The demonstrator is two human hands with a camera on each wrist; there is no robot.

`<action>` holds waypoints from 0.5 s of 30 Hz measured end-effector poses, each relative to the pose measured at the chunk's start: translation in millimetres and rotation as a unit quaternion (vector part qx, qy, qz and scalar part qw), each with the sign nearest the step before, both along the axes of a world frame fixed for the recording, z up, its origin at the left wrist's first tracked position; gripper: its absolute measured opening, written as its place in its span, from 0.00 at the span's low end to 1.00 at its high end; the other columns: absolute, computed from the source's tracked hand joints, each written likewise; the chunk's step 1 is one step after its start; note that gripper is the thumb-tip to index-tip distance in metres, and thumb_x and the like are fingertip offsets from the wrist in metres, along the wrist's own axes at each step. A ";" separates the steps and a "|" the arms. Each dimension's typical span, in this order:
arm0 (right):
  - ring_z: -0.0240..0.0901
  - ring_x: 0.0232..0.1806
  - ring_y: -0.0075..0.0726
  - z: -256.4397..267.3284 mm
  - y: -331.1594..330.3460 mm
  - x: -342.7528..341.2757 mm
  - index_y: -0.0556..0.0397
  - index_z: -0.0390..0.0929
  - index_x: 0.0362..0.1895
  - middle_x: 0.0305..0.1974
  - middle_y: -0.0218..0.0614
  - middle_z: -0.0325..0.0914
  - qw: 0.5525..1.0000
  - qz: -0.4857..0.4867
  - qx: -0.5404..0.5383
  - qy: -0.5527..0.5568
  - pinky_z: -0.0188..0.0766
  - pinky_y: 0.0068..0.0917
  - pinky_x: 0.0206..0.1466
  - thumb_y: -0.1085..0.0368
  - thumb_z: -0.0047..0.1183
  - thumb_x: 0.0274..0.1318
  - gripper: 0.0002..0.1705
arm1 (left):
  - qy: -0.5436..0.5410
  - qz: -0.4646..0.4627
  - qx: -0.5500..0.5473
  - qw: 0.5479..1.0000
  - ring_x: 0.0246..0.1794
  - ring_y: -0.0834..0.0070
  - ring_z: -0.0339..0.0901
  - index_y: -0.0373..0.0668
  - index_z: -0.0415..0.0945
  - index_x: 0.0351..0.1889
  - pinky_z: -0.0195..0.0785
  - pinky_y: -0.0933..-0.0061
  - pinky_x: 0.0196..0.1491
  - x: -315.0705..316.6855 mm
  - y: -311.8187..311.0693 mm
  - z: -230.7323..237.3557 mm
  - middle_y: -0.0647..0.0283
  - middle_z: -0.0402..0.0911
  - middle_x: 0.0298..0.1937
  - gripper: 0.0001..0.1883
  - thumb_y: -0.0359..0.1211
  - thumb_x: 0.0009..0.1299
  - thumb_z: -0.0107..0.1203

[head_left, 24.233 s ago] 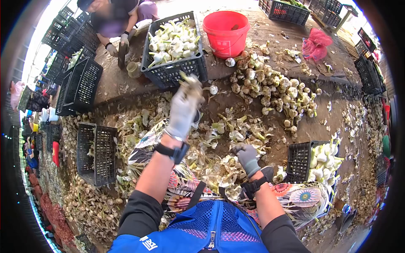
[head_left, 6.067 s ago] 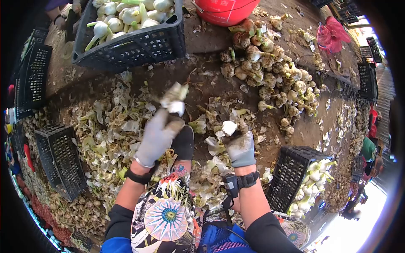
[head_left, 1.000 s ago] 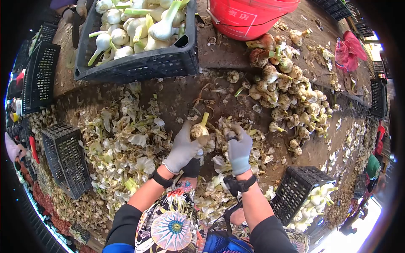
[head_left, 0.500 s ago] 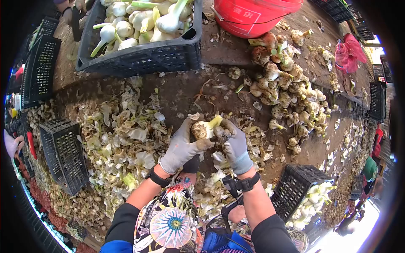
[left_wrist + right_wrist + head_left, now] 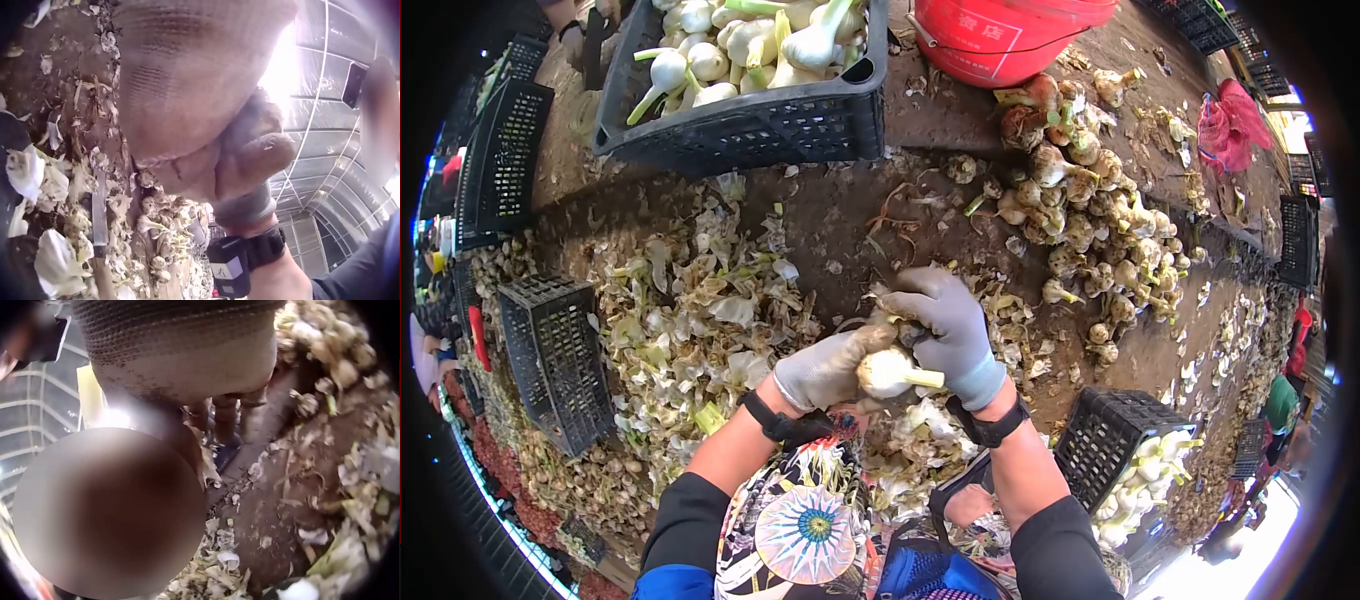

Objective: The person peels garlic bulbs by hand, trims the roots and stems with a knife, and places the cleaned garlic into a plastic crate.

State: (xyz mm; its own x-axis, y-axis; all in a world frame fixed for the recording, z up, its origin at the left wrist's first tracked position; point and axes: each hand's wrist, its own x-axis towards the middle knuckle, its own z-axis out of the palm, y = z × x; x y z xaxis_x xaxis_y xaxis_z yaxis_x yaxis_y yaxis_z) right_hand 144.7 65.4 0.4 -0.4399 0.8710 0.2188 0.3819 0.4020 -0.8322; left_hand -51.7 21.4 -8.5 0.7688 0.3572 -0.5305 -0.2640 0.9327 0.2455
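Note:
My gloved left hand (image 5: 825, 368) grips a garlic bulb (image 5: 887, 372), whose pale cut stem points to the right. The gloved right hand (image 5: 950, 325) is curled over the bulb's far side, its bent fingers meeting the left fingers there. Dry outer skin (image 5: 205, 459) hangs by the right fingers in the right wrist view, where the stem (image 5: 91, 397) sticks up beside the hand. In the left wrist view the glove (image 5: 194, 75) fills the upper middle and hides the bulb. Both hands are above the peelings (image 5: 920, 440) between the person's legs.
Unpeeled garlic (image 5: 1090, 230) lies heaped at the right. A black crate (image 5: 740, 135) of cleaned bulbs and a red bucket (image 5: 1010, 40) stand ahead. Smaller crates (image 5: 555, 365) flank both sides. A knife-like blade (image 5: 100, 209) lies among the peelings.
The bulb has turned from stem up to stem pointing right, and its visible side is now whiter. The right hand has swung over its far side. Earlier still, the left hand moved another bulb.

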 end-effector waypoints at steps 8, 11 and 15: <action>0.79 0.43 0.31 -36.1 -64.5 34.0 0.57 0.81 0.46 0.43 0.36 0.83 0.880 -0.333 -0.337 0.036 0.74 0.26 0.48 0.73 0.54 0.57 0.12 | 0.137 0.181 0.143 0.963 0.43 0.72 0.80 0.37 0.65 0.64 0.76 0.71 0.44 4.4 4.7 -10.4 0.57 0.79 0.52 0.34 0.53 0.71 0.56; 0.75 0.36 0.24 -23.7 -66.8 10.2 0.59 0.80 0.45 0.38 0.36 0.83 0.912 -0.268 -0.298 0.084 0.72 0.24 0.42 0.70 0.57 0.59 0.11 | 0.240 0.147 0.241 0.929 0.52 0.75 0.76 0.35 0.64 0.64 0.71 0.71 0.56 11.9 5.6 -11.4 0.59 0.76 0.55 0.37 0.53 0.69 0.60; 0.67 0.32 0.17 -12.5 -54.9 -14.8 0.62 0.81 0.42 0.30 0.33 0.80 0.889 -0.310 -0.312 0.126 0.67 0.22 0.36 0.68 0.58 0.59 0.10 | 0.331 0.118 0.377 0.857 0.55 0.76 0.72 0.33 0.65 0.63 0.66 0.72 0.60 16.3 1.2 -6.9 0.60 0.75 0.56 0.42 0.58 0.65 0.62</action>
